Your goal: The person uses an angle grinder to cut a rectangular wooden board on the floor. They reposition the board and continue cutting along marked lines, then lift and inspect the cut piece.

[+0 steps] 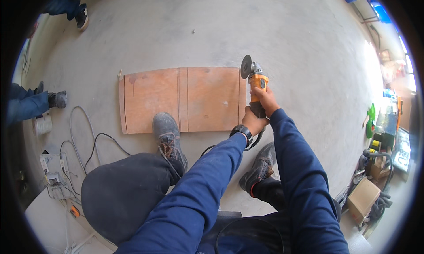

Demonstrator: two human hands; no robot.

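Observation:
Both of my hands grip a yellow and black angle grinder over the right end of a reddish-brown wooden panel. My right hand is wrapped round the body just below its switch. Lower down, my left hand, with a dark watch at the wrist, closes on the black rear end. The grinder's thin grey disc stands on edge near the panel's far right corner; whether it touches cannot be told. My left boot rests on the panel's near edge.
Black and grey cables run over the floor at left to a panel with sockets. Other people's shoes show at the far left. Along the right side lie a cardboard box and mixed gear. My right boot stands near the panel.

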